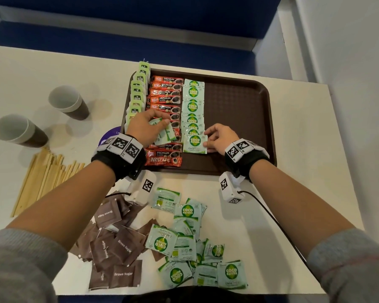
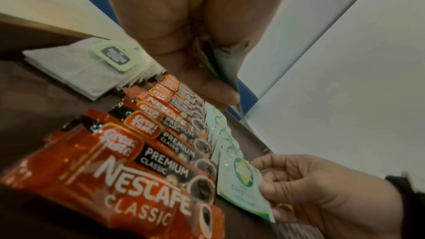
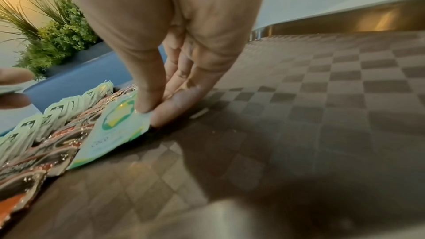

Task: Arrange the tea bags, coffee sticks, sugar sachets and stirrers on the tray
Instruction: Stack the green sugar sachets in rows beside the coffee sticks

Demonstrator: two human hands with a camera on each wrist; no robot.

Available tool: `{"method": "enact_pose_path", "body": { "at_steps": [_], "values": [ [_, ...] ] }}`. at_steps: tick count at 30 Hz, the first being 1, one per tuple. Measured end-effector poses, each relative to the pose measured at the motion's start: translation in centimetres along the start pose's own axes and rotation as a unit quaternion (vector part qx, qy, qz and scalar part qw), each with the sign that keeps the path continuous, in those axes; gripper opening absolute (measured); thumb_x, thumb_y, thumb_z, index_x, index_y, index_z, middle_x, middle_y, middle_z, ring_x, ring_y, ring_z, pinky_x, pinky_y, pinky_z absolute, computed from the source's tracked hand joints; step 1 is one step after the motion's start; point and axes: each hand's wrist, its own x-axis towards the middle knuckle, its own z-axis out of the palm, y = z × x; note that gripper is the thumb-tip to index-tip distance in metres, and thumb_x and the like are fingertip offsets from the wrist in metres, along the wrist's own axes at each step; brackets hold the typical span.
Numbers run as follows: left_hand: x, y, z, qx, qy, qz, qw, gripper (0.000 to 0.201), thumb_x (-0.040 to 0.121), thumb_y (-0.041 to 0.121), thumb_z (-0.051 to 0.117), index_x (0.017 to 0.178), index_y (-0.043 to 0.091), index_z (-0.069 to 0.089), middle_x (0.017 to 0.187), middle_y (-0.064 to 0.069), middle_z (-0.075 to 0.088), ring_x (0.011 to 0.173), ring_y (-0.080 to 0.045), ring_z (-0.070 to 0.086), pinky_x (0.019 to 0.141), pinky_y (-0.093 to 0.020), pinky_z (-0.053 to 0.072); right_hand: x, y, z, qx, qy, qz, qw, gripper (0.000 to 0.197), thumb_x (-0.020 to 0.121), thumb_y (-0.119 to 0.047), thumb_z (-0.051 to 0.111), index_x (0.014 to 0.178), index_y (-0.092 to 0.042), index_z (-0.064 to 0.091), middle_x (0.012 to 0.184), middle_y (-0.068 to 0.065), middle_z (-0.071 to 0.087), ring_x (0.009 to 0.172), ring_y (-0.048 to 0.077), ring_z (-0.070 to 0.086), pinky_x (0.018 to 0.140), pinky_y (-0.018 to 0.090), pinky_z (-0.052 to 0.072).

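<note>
Head view: tea bags (image 1: pixel 138 92), coffee sticks (image 1: pixel 165 99) rowed on tray (image 1: pixel 239 110), right hand (image 1: pixel 219 138) pinching green sachet (image 1: pixel 194 143) into column, left hand (image 1: pixel 146 125) gripping probably several spare sachets (image 1: pixel 164 133); brown sugar (image 1: pixel 114 243), stirrers (image 1: pixel 44 171) waiting on desk (image 1: pixel 260 206).

The right hand (image 3: pixel 161 72) pinches a green sugar sachet's (image 3: pixel 115 130) corner on the brown tray (image 3: pixel 322 97).

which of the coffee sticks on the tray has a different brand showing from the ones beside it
The nearest coffee stick, at the front end of the column on the tray: it reads Nescafe Classic, while those just behind it show Great Taste Premium Classic.
</note>
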Motion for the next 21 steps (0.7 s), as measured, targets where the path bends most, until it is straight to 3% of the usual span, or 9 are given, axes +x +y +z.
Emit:
{"method": "enact_pose_path", "body": {
  "at_steps": [5,10,17,21],
  "values": [
    [0.02,0.14,0.1,0.01,-0.005,-0.003,1.0,0.008,0.086,0.028,0.067,0.081,0.035,0.066,0.104,-0.002,0.07,0.097,-0.021,0.067,0.088,-0.045,0.054,0.15,-0.02,0.37,-0.008,0.016,0.0,1.0,0.025,0.079,0.002,0.07,0.091,-0.013,0.056,0.073,0.003,0.055,0.072,0.02,0.062,0.062,0.026,0.058],
    [-0.01,0.32,0.14,0.008,-0.006,-0.005,1.0,0.008,0.086,0.028,0.067,0.082,0.034,0.065,0.103,-0.001,0.07,0.095,-0.022,0.067,0.087,-0.046,0.054,0.46,-0.27,0.21,-0.015,0.023,-0.002,1.0,0.03,0.078,0.0,0.073,0.077,-0.022,0.052,0.08,0.009,0.059,0.074,0.02,0.064,0.061,0.025,0.058],
    [-0.13,0.35,0.4,0.011,-0.014,0.004,1.0,0.007,0.086,0.03,0.067,0.082,0.035,0.065,0.106,-0.001,0.068,0.1,-0.021,0.065,0.09,-0.045,0.052,0.55,-0.03,0.12,-0.014,0.035,0.0,0.999,0.029,0.075,-0.003,0.076,0.08,-0.021,0.053,0.074,0.004,0.062,0.068,0.015,0.063,0.067,0.029,0.059],
    [-0.12,0.33,0.4,0.015,-0.022,0.006,1.0,0.006,0.085,0.03,0.069,0.085,0.035,0.065,0.109,-0.001,0.067,0.101,-0.021,0.065,0.09,-0.045,0.052,0.39,-0.14,-0.2,-0.024,0.037,-0.011,0.999,0.028,0.075,-0.007,0.077,0.083,-0.019,0.054,0.07,0.001,0.06,0.064,0.011,0.061,0.063,0.025,0.058]
  ]
}}
